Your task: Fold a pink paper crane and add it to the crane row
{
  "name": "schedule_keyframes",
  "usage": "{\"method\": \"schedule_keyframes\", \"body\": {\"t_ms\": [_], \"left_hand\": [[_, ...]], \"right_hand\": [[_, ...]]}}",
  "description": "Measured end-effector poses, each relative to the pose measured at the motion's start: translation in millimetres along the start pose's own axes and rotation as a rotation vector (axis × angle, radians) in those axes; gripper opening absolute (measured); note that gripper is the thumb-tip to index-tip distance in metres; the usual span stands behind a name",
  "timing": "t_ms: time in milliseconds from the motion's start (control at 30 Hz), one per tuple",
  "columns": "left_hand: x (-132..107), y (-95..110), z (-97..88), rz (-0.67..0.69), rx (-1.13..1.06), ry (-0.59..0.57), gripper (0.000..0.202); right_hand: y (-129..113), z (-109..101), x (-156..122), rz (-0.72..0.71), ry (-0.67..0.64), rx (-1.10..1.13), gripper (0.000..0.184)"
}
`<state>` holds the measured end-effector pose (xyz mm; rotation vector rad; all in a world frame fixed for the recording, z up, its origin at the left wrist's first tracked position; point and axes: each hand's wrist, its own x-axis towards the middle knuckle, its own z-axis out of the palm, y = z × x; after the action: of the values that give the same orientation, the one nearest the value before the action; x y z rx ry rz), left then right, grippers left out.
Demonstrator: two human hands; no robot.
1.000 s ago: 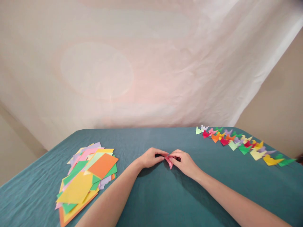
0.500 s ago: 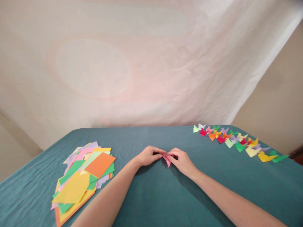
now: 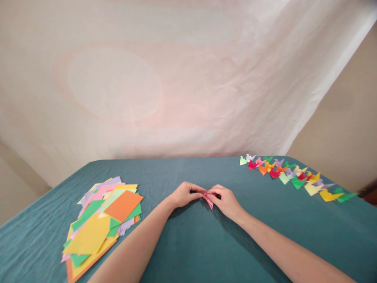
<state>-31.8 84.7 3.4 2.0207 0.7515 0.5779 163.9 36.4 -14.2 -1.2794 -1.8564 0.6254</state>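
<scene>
A small pink folded paper (image 3: pixel 209 201) is held between my two hands just above the middle of the table, its pointed end hanging down toward me. My left hand (image 3: pixel 186 194) pinches its left side with thumb and fingertips. On the opposite side, my right hand (image 3: pixel 224 197) grips the paper the same way, covering part of it. The folds near my fingertips are too small to make out.
A loose pile of coloured paper sheets (image 3: pixel 123 206) lies at the left on the dark green tablecloth (image 3: pixel 188 243). Rows of folded paper birds (image 3: pixel 297 182) stand at the far right. Behind the table hangs a pale cloth (image 3: pixel 188 78).
The pink paper's lower point has swung slightly to the right between my fingers. Both hands stay nearly in place, still pinching it.
</scene>
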Motion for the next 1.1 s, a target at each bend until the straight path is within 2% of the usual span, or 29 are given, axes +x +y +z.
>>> {"method": "schedule_keyframes", "body": {"t_ms": [1100], "left_hand": [[0.5,-2.1,2.8,-0.006,-0.049,-0.027,0.036]], "right_hand": [[0.9,1.3,-1.4,-0.023,0.02,-0.016,0.017]]}}
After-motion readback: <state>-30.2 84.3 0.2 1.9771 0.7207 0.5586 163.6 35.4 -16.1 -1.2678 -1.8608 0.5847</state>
